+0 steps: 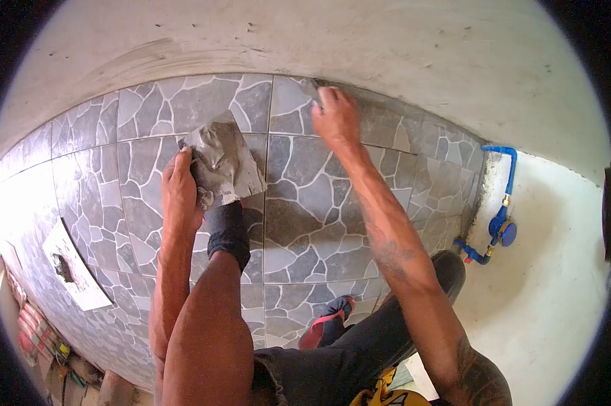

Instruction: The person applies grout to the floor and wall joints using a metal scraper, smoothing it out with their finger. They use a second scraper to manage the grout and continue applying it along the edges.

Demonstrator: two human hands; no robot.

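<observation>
My left hand is wrapped round the edge of a flat trowel loaded with wet grey mortar, held above the stone-patterned tiles. Farther right, my right hand is closed at the top edge of the tiles, where they meet the plain wall. Its fingers are bent round something small and dark that I cannot make out. Dark grey smears show on the tiles just right of that hand.
Blue pipes with a water meter are on the right wall. A white sheet with a dark lump lies on the tiles at left. My sandalled foot is at lower centre. Wooden pieces and a red-striped bag sit at lower left.
</observation>
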